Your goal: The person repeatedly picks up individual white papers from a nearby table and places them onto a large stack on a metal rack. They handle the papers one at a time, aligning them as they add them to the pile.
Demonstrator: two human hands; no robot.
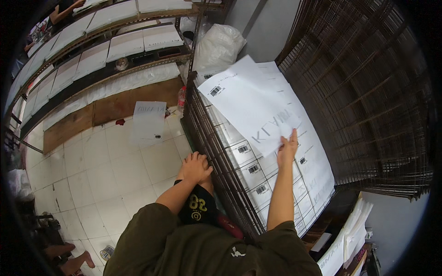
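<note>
Reaching across in the head view, my right hand (pixel 287 149) is at three o'clock, at the lower edge of a loose white sheet (pixel 251 106), fingers partly spread, though I cannot tell whether they pinch it. That sheet slants toward eleven o'clock from the hand, over printed sheets (pixel 317 161) behind brown wire mesh (pixel 216 158). At seven o'clock my left hand (pixel 195 166) drapes over my knee (pixel 208 185), fingers bent, how tightly I cannot tell.
</note>
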